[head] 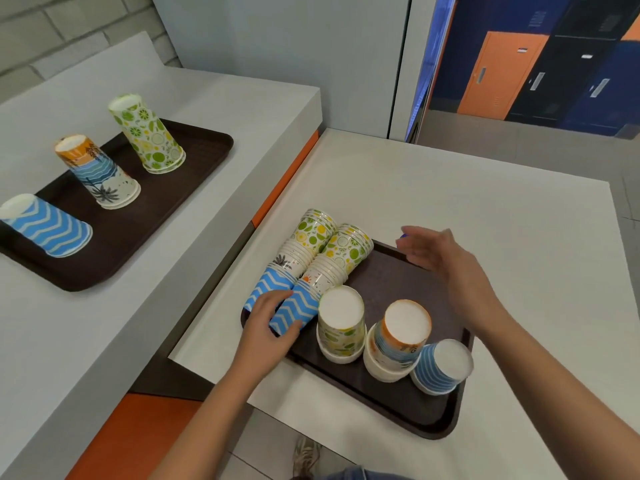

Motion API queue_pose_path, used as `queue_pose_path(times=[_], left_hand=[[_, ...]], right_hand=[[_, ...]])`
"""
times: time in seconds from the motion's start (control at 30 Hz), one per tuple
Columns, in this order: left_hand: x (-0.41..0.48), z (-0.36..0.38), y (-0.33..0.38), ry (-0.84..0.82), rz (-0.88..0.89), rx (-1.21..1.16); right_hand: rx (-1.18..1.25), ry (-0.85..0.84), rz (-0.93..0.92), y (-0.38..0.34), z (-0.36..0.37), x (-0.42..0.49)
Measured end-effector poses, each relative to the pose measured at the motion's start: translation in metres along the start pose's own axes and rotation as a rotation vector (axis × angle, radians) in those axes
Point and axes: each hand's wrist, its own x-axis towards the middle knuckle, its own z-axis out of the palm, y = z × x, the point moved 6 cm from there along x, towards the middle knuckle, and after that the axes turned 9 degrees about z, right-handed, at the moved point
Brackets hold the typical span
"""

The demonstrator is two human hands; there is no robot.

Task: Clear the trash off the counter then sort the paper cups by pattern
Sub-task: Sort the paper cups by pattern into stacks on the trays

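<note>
**Pulling a zigzag cup off a lying stack**

Head view. On the near table [485, 209] sits the near tray [398, 396]. At its left end lie two mixed stacks [311, 258] on their sides, touching each other. Beside them three upside-down groups stand: the lime stack [341, 327], the sunset stack [401, 337] and the striped blue cup [441, 367].

The left hand [273, 320] grips the zigzag cup [298, 310] at the near end of one lying stack, fingers and thumb curled round its wall. The right hand [436, 251] hovers over the tray's far right corner with fingers straight and loosely spread. A small blue item [403, 236] shows at its fingertips; we cannot tell what it is, nor whether the hand touches it.

On the far table [242, 109], the far tray [138, 216] already carries one stack per pattern, including the sorted zigzag stack [48, 226].

Procedure, in our judgement:
1. We bring the free hand down onto the remaining cups to steady them.
2. We pull along the stack's axis with a slight twist, so nested cups release singly.
3. We grip lightly; paper walls crush easily.
4. We check that only one cup has come away before carrying it to its matching stack.
</note>
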Motion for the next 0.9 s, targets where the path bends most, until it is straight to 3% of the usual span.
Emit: queue_pose_path(times=[0.13,0.3,0.4,0.6,0.9], left_hand=[[0.020,0.005,-0.015,-0.032,-0.137,0.187],[0.025,0.031,-0.031,-0.212,-0.257,0.446],[0.029,0.036,-0.033,-0.196,-0.251,0.544],[0.038,0.030,-0.024,-0.129,-0.193,0.481],[0.073,-0.014,0.033,0.236,-0.126,-0.237]], right_hand=[[-0.399,0.021,-0.112,-0.008,0.026,0.057],[-1.337,-0.444,-0.387,0.039,0.100,0.117],[-1.651,-0.533,-0.499,0.064,0.118,0.133],[-1.570,-0.542,-0.597,0.085,0.114,0.142],[-1.239,-0.325,-0.503,0.044,0.057,0.132]])
